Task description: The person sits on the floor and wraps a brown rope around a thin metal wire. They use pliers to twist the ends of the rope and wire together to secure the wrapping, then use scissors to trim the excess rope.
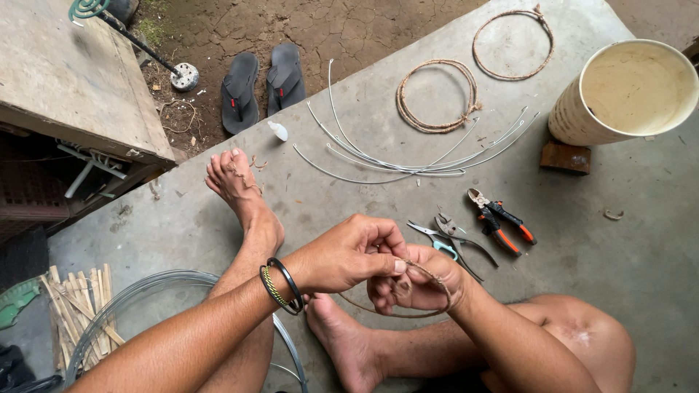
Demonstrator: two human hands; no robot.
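Two hands pinched together low in the middle of the concrete floor [641,240], between bare legs: left hand [348,255], with dark bangles at the wrist, closed thumb and forefinger on a brown fibre-wrapped ring [408,309]; right hand [416,280] curled shut round the same ring. Just beyond the knuckles, scissors [440,244] and grey pliers [455,233] lying crossed, orange-handled cutters [502,218] right beside them. Farther out, a bundle of bent silvery wires [408,164], then two finished wrapped rings [437,98] [513,44] toward the far edge. At the right edge, a cream bucket [626,91] tipped on a block. At the near left corner, a coil of wire [145,287]. Off the far left edge, sandals [262,84] on dirt.
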